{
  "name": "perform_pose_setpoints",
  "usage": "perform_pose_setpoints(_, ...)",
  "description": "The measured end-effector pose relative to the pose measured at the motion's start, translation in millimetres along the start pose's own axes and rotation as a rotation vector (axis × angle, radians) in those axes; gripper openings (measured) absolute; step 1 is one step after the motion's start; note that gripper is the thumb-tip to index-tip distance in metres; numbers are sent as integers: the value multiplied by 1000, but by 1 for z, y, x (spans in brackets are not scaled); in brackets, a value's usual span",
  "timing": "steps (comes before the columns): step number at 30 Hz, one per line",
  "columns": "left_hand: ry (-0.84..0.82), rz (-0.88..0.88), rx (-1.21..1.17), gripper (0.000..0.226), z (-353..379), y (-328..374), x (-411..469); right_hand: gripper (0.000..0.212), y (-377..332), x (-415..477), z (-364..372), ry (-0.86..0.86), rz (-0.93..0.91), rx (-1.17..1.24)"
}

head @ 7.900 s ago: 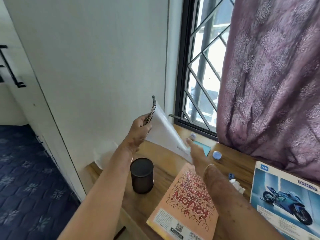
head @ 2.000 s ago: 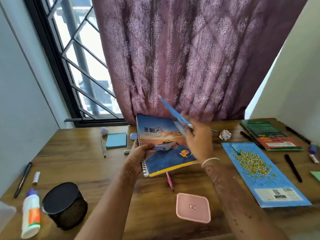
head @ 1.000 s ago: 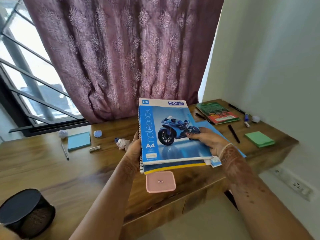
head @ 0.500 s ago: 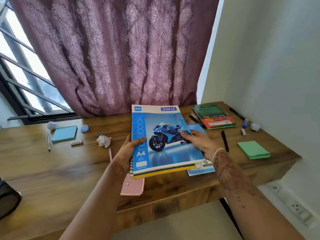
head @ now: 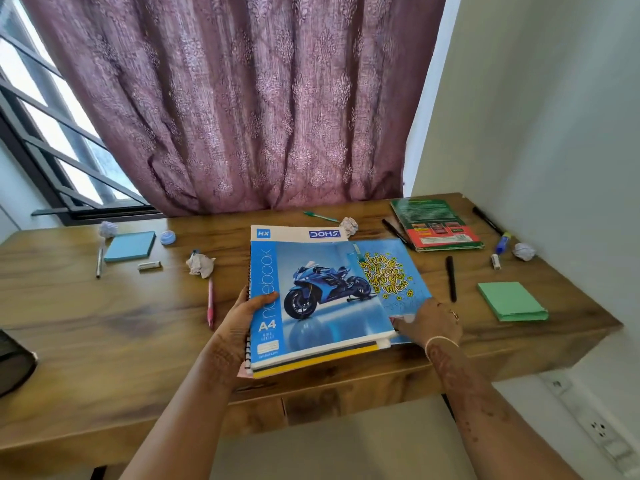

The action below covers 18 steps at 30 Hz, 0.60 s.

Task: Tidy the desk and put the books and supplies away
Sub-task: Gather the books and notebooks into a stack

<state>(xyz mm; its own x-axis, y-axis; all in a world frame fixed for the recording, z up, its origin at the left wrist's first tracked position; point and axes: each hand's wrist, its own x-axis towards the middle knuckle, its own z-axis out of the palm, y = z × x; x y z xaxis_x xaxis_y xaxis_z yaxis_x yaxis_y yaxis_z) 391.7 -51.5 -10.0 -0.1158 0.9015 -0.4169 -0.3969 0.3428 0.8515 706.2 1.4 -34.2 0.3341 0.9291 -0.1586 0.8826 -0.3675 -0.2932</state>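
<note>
Fingers of the left hand [head: 242, 327] are hidden beneath a stack [head: 311, 358] of books held over the near edge of the desk [head: 104, 323]. Its thumb [head: 266, 298] lies across the top cover, so this hand grips the stack at its wire-bound left side. On top is a glossy rectangular notebook [head: 311, 271] printed with a blue motorbike, and a yellow-edged cover shows under it. The right hand [head: 431, 323] sits at the near right corner of a thin blue book [head: 391, 271] with yellow lettering, which lies flat on the wood and is partly covered in view by the stack. Its fingertips are tucked out of sight there, so I cannot tell whether they pinch the book or only touch it. The desk is brown wood with a strong grain. Near its right edge lies a squarish green pad [head: 510, 301], with a slim black pen [head: 450, 278] between it and the blue book. A green book [head: 436, 223] lies flat at the far right corner. A blue pad [head: 130, 245] lies toward the far left corner. A crumpled paper ball [head: 201, 265] and a pink pen [head: 210, 303] lie left of the stack. A black mesh holder [head: 14, 362] shows at the left edge. A purple patterned curtain [head: 242, 98] hangs in soft folds behind the far edge.
</note>
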Motion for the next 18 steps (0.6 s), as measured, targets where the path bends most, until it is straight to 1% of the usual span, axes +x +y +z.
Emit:
perform_pose_setpoints(3,-11,-7,15,42,-2,-1,2,110,1,13,-5,-24,15,-31)
perform_pose_setpoints(5,-7,-16,26,44,-3,-1,5,113,4,24,-5,-62,16,-12)
perform_pose_setpoints(6,-7,-20,33,44,-3,-1,6,109,3,25,-8,-78,13,4)
perform_pose_setpoints(7,-9,-23,40,44,-3,0,8,99,4,28,-11,-85,9,42)
perform_pose_setpoints(9,-23,-29,43,43,-2,1,10,68,2,27,-24,-87,16,255)
perform_pose_setpoints(10,-29,-33,46,44,-2,2,11,56,0,25,-32,-86,31,379)
perform_pose_setpoints(11,-32,-38,49,45,-2,3,12,49,-1,24,-40,-82,35,480)
perform_pose_setpoints(13,-33,-49,53,47,-4,5,14,45,-6,22,-56,-81,17,538)
perform_pose_setpoints(15,-35,-50,53,45,-6,7,15,48,-13,18,-69,-58,-19,525)
perform_pose_setpoints(18,-42,-49,55,44,-9,11,16,43,-23,13,-82,-20,-49,530)
